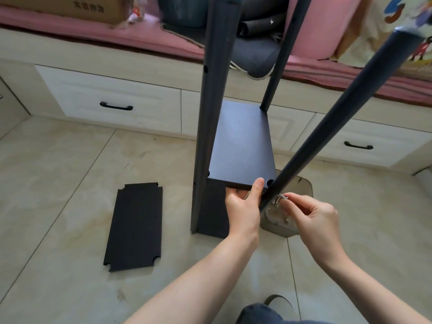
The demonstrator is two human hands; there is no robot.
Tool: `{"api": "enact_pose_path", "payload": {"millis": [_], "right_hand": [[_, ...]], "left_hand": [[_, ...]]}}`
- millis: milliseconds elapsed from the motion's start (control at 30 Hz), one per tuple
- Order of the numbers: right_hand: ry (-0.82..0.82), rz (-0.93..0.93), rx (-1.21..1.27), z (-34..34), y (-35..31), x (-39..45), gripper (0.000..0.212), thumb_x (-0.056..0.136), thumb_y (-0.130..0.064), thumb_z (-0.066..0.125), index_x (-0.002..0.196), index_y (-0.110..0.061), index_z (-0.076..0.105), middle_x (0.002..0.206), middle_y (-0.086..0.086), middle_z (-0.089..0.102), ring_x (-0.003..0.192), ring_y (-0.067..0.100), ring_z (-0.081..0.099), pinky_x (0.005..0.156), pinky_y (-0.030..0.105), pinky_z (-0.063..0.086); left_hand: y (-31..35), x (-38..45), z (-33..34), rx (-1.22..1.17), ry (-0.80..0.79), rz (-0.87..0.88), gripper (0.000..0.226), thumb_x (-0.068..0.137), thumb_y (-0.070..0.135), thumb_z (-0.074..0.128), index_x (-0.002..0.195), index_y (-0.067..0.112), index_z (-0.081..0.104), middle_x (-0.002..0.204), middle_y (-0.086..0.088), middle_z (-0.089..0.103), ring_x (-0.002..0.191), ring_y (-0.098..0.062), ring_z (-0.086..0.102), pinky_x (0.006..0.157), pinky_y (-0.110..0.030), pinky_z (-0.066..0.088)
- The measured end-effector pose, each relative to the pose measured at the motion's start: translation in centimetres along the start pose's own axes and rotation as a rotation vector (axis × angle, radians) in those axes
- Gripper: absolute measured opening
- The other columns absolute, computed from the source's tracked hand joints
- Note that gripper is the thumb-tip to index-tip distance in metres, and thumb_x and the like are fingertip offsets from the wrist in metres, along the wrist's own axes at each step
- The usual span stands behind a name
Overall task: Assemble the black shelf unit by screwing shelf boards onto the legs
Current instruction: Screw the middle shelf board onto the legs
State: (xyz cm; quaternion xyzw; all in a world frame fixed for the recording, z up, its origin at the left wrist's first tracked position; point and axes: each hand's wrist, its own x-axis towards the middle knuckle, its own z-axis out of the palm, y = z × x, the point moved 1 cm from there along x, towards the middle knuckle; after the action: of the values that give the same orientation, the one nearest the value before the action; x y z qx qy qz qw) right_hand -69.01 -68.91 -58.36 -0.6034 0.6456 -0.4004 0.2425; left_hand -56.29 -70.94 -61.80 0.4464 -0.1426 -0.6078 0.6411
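A black shelf board point(240, 146) sits raised between three black round legs: a thick left leg point(210, 113), a far leg point(280, 64) and a near right leg point(332, 111) that leans to the right. My left hand point(243, 206) grips the board's near edge, thumb on top, by the corner notch. My right hand point(311, 213) pinches a small silver screw point(282, 196) against the near right leg, just below the board. A lower black board point(210, 211) stands under the raised one. A spare board point(135, 228) with notched corners lies flat on the floor at the left.
A grey tray point(280, 223) holding several screws rests on the tiled floor behind the right leg. White drawers point(112, 101) with black handles run along the back, under a pink cushion with a cardboard box point(77, 5) and dark cloth. My knee point(261, 314) is at the bottom.
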Motion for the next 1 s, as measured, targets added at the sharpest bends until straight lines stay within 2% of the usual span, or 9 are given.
{"api": "enact_pose_path", "payload": {"millis": [67,200,333,433,533,600,733,800,1000], "right_hand": [[-0.029,0.068,0.093,0.1,0.0,0.2,0.008,0.087,-0.014,0.072,0.089,-0.014,0.08,0.082,-0.005,0.076,0.08,0.004,0.069,0.076,0.02,0.053],[-0.069,0.347,0.459,0.6,-0.6,0.6,0.022,0.093,-0.015,0.064,0.08,-0.001,0.075,0.068,0.005,0.069,0.058,0.007,0.056,0.061,0.019,0.052],[-0.105,0.539,0.728,0.9,-0.5,0.3,0.021,0.093,-0.014,0.061,0.09,0.003,0.073,0.076,0.008,0.069,0.061,0.009,0.054,0.068,0.022,0.055],[-0.089,0.544,0.803,1.3,-0.5,-0.2,0.02,0.091,-0.011,0.062,0.081,-0.004,0.078,0.08,0.01,0.069,0.066,0.011,0.055,0.065,0.018,0.055],[-0.077,0.459,0.658,1.6,-0.3,-0.3,0.02,0.089,-0.014,0.066,0.076,-0.014,0.081,0.077,0.008,0.07,0.069,0.012,0.057,0.073,0.026,0.055],[-0.072,0.344,0.487,1.2,-0.2,0.0,0.014,0.088,-0.014,0.07,0.08,-0.012,0.08,0.076,0.01,0.072,0.071,0.017,0.06,0.075,0.031,0.053],[-0.011,-0.014,0.01,0.3,-0.1,0.6,0.012,0.082,-0.013,0.077,0.093,-0.017,0.08,0.083,-0.011,0.076,0.081,0.002,0.07,0.077,0.017,0.053],[-0.014,-0.122,-0.074,0.2,-0.3,0.9,0.011,0.08,-0.012,0.079,0.09,-0.017,0.08,0.08,-0.014,0.075,0.079,0.0,0.069,0.073,0.013,0.05],[-0.194,0.041,0.075,-0.3,-0.8,2.7,0.004,0.078,-0.012,0.08,0.075,-0.014,0.078,0.066,0.002,0.073,0.06,0.015,0.064,0.061,0.028,0.052]], "left_hand": [[0.1,0.0,0.0,-0.005,0.002,-0.002,0.035,0.09,0.018,0.076,0.121,0.018,0.059,0.106,0.002,0.077,0.104,-0.016,0.073,0.103,-0.04,0.053],[0.4,-0.1,0.3,-0.036,0.001,-0.005,0.028,0.092,0.014,0.074,0.116,0.017,0.06,0.099,0.003,0.078,0.101,-0.017,0.074,0.102,-0.039,0.054],[0.4,-0.1,0.3,-0.061,-0.015,-0.001,0.025,0.093,0.013,0.071,0.115,0.015,0.06,0.095,0.003,0.078,0.101,-0.02,0.074,0.101,-0.039,0.054],[0.3,0.1,0.2,-0.057,-0.018,-0.003,0.03,0.093,0.014,0.072,0.12,0.013,0.059,0.104,-0.003,0.077,0.104,-0.023,0.073,0.103,-0.042,0.053],[0.3,0.3,0.0,-0.048,-0.02,-0.002,0.033,0.093,0.015,0.072,0.122,0.012,0.058,0.108,-0.007,0.077,0.106,-0.025,0.073,0.104,-0.044,0.053],[0.2,0.4,-0.1,-0.034,-0.023,-0.002,0.037,0.092,0.017,0.073,0.125,0.013,0.056,0.113,-0.007,0.075,0.108,-0.025,0.072,0.104,-0.044,0.052],[0.2,0.5,-0.2,-0.021,-0.027,-0.009,0.038,0.092,0.019,0.073,0.125,0.014,0.056,0.114,-0.007,0.075,0.108,-0.023,0.072,0.104,-0.043,0.053],[0.2,0.6,-0.2,-0.007,-0.029,-0.012,0.037,0.092,0.02,0.073,0.124,0.014,0.056,0.114,-0.007,0.075,0.108,-0.024,0.072,0.105,-0.044,0.052],[0.4,0.6,-0.3,0.001,-0.04,-0.016,0.032,0.093,0.018,0.073,0.121,0.015,0.058,0.112,-0.006,0.076,0.107,-0.024,0.072,0.104,-0.043,0.053]]}}
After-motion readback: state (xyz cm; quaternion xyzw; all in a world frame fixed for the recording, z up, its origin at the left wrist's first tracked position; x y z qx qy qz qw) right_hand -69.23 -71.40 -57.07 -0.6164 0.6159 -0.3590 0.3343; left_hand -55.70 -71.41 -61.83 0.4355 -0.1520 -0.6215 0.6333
